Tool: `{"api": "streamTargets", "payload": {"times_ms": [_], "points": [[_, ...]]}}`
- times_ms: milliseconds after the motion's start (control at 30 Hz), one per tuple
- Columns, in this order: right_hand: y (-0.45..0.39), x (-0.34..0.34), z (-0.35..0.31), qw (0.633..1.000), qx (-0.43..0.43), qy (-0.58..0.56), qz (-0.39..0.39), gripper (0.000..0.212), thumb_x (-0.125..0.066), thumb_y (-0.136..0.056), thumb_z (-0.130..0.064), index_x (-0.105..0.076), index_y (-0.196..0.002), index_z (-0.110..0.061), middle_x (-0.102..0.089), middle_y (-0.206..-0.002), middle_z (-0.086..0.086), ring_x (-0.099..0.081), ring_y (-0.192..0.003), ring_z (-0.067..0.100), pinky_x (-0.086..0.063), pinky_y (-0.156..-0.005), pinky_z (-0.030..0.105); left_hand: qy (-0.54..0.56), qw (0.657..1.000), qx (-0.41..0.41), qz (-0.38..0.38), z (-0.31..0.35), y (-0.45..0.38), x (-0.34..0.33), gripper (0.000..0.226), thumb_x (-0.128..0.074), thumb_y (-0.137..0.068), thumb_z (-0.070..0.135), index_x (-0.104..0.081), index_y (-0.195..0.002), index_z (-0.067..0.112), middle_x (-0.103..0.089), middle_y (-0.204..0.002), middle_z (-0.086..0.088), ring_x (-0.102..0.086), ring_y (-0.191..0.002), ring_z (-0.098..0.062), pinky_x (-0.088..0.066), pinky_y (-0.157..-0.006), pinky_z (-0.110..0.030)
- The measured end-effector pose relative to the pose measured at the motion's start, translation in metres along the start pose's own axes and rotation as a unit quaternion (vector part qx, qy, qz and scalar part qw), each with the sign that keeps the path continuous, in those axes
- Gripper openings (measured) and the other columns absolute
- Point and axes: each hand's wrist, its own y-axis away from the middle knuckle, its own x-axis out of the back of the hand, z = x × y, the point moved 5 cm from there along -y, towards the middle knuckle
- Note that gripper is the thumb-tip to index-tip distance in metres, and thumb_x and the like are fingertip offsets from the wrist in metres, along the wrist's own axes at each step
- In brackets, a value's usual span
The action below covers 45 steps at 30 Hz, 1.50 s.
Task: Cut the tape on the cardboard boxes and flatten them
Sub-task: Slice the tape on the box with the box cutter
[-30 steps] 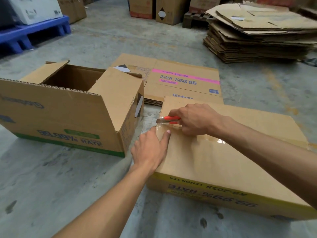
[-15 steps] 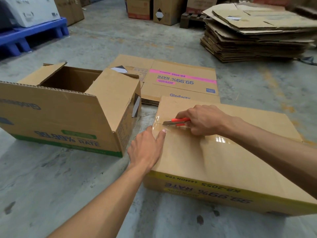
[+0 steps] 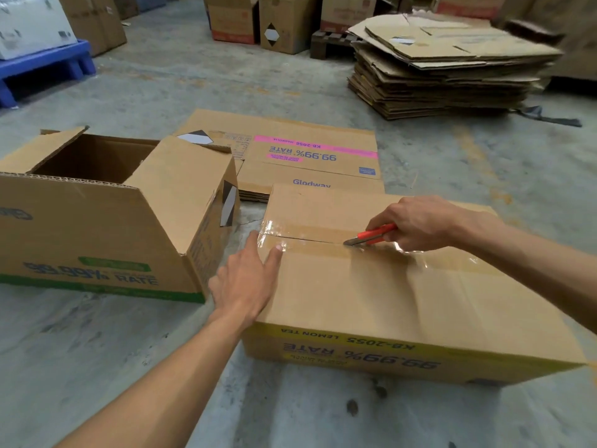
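**Head view: knife partway along the taped seam**

You had the sealed box [image 3: 371,295] on the concrete floor [image 3: 97,367] directly in front of you, its yellow-banded side facing you. Your left hand [image 3: 248,282] lay flat and unclenched on the box's near-left top corner, fingertips touching the clear tape [image 3: 429,258] at the seam's left end. Your right hand [image 3: 416,226] was clenched around the red utility knife [image 3: 371,237], the blade tip down on the seam near the middle of the lid. Left of the blade the seam showed as a dark slit; to its right the tape looked glossy and unbroken. An open box [image 3: 106,221] stood just to the left, and a flattened box [image 3: 307,156] lay right behind the sealed one.
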Motion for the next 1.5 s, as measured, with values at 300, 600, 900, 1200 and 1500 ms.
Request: {"api": "streamTargets", "payload": {"times_ms": [300, 600, 900, 1200, 1500], "points": [[0.036, -0.016, 0.053, 0.998, -0.049, 0.003, -0.039, 0.039, -0.055, -0.091, -0.029, -0.060, -0.121, -0.052, -0.070, -0.099, -0.016, -0.061, -0.091, 0.014, -0.048, -0.064, 0.029, -0.065, 0.995, -0.073, -0.018, 0.018, -0.003, -0.007, 0.043, -0.030, -0.105, 0.042, -0.029, -0.145, 0.056, -0.024, -0.155, -0.005, -0.039, -0.131, -0.032, -0.039, -0.095, -0.054], [0.070, -0.034, 0.097, 0.994, -0.078, -0.054, -0.057, 0.043, -0.056, -0.088, -0.024, -0.062, -0.119, -0.052, -0.068, -0.092, -0.019, -0.062, -0.094, 0.016, -0.052, -0.080, 0.036, -0.174, 0.980, -0.095, -0.018, 0.037, -0.007, -0.016, 0.059, -0.043, -0.099, 0.023, -0.023, -0.150, 0.046, -0.009, -0.162, -0.008, -0.013, -0.146, -0.035, -0.017, -0.114, -0.065], [0.075, -0.033, 0.093, 0.997, -0.062, -0.034, -0.027, 0.042, -0.055, -0.089, -0.023, -0.063, -0.124, -0.045, -0.070, -0.107, -0.010, -0.063, -0.102, 0.020, -0.052, -0.079, 0.034, -0.138, 0.957, -0.244, -0.073, 0.159, 0.026, -0.084, 0.065, -0.024, -0.101, 0.053, -0.004, -0.158, 0.029, 0.002, -0.166, -0.001, 0.000, -0.153, -0.023, -0.008, -0.121, -0.051], [0.134, -0.057, 0.157, 0.988, -0.139, -0.041, -0.050, 0.045, -0.055, -0.091, -0.021, -0.062, -0.124, -0.050, -0.072, -0.100, -0.011, -0.064, -0.093, 0.018, -0.049, -0.065, 0.027, -0.169, 0.960, -0.211, -0.068, 0.150, 0.027, -0.106, 0.064, -0.012, -0.099, 0.058, 0.003, -0.157, 0.036, 0.011, -0.165, 0.004, 0.012, -0.152, -0.018, 0.007, -0.121, -0.047], [0.164, -0.080, 0.206, 0.981, -0.178, -0.064, -0.037, 0.048, -0.056, -0.088, -0.021, -0.059, -0.120, -0.057, -0.065, -0.081, -0.019, -0.058, -0.076, 0.010, -0.053, -0.069, 0.036, -0.180, 0.957, -0.218, -0.061, 0.147, 0.026, -0.106, 0.064, -0.010, -0.099, 0.060, 0.003, -0.156, 0.036, 0.010, -0.165, 0.005, 0.009, -0.152, -0.017, 0.004, -0.122, -0.046]]}}
